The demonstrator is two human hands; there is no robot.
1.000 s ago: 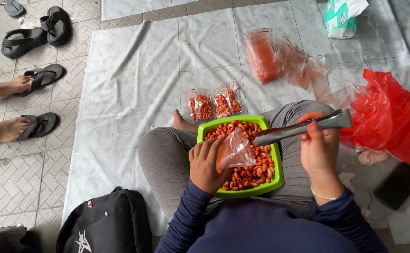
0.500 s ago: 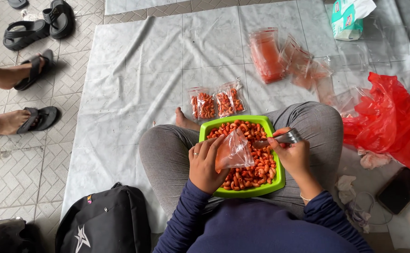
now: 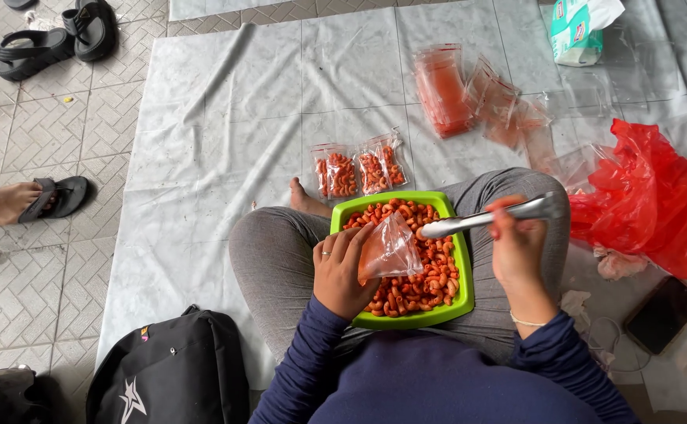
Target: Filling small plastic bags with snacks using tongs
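A green tray full of orange-red curled snack pieces rests on my lap. My left hand holds a small clear plastic bag over the tray, its mouth toward the right. My right hand grips a metal spoon whose bowl points left at the bag's mouth, just above the snacks. Three filled small bags lie on the grey sheet beyond my knees.
A stack of empty clear bags lies farther out. A red plastic bag sits at my right, a phone near it. A black backpack lies at my left. Another person's sandalled foot and black sandals are on the tiles.
My right hand dipped the spoon into the tray, then lifted it and brought it back toward the bag's mouth. The left hand kept holding the bag.
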